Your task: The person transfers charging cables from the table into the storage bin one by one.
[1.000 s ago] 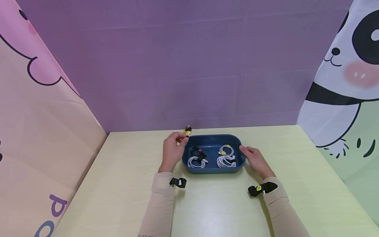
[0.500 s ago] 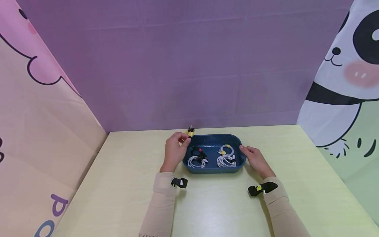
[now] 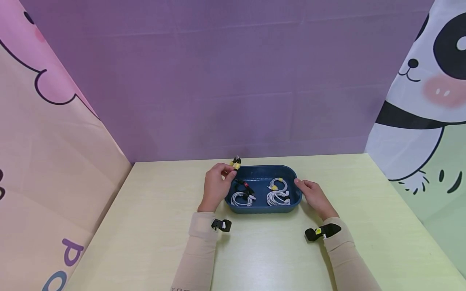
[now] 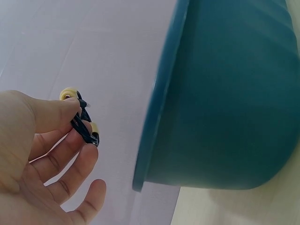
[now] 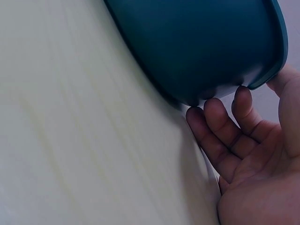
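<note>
My left hand (image 3: 215, 184) pinches a coiled black cable (image 4: 83, 125) with yellow bands between thumb and fingers. In the head view this cable sits above the back left corner of a dark blue tray (image 3: 255, 209). The left wrist view shows the cable apart from the tray's rim. My right hand (image 3: 314, 197) holds the tray's right end, thumb at the rim and fingertips (image 5: 218, 112) against the outer wall. Inside the tray lie a black cable (image 3: 248, 188) with a red band, a white coil (image 3: 236, 199) at left, and two white coils at right, one with yellow bands (image 3: 279, 184).
The tray stands on a pale wooden table (image 3: 262, 250). A purple cloth (image 3: 233, 81) hangs behind the table's far edge. Printed cloths flank both sides, with a panda figure (image 3: 418, 97) on the right one.
My left hand has shifted slightly to the right with the yellow-banded black cable, closer over the tray's left rim. The right hand and the tray have stayed in place.
</note>
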{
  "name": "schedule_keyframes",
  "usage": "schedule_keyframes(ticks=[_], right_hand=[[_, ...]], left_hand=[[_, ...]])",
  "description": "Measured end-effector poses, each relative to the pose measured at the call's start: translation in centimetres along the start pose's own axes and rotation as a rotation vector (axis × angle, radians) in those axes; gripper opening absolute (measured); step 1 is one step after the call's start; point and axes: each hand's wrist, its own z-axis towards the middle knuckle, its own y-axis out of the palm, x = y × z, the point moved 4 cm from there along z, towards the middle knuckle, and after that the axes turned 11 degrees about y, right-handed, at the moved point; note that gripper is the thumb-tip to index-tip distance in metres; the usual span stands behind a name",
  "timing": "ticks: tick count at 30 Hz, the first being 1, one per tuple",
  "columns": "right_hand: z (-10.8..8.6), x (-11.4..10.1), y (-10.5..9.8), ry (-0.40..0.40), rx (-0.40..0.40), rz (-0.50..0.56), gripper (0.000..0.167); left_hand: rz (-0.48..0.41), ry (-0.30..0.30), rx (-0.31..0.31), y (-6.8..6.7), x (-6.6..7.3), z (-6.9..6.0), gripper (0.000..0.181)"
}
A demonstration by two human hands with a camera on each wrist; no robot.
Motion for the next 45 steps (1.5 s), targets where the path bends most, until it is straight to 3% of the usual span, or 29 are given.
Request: schedule_keyframes(ticks=[45], right_hand=[[0.1, 0.1, 0.0, -0.009, -0.005, -0.009, 0.067]], left_hand=[[0.067, 0.071, -0.094, 2.0, 1.2, -0.5, 0.012]])
